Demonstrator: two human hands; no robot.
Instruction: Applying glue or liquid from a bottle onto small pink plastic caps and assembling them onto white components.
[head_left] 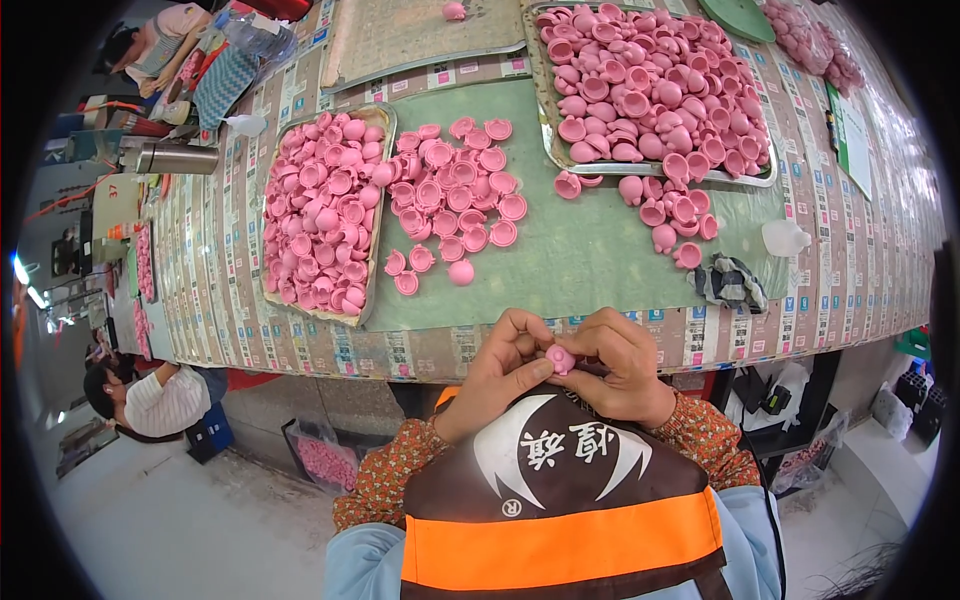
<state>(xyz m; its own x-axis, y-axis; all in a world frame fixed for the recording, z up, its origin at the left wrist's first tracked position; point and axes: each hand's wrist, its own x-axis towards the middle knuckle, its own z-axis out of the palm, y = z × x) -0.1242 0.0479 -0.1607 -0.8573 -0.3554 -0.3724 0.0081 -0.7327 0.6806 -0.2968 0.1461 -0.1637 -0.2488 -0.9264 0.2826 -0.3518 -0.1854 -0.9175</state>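
Close to the table's front edge, a small pink toy part (561,360) with a rounded body and little bumps sits between both hands. My left hand (505,365) pinches it from one side, with thumb and fingertips closed. From the other side my right hand (615,362) grips the same part between thumb and curled fingers. Ahead of them lies a green mat (570,250). Loose pink cup-shaped parts (455,195) are spread over its left half, some hollow side up. A smaller group of pink parts (680,210) lies on its right.
A heaped metal tray (765,178) of pink parts stands far right; another full tray (385,150) stands left. Behind is a large tray (420,40) with one part. A crumpled cloth (730,283) and a white bottle (785,238) lie right. Two other people sit at left.
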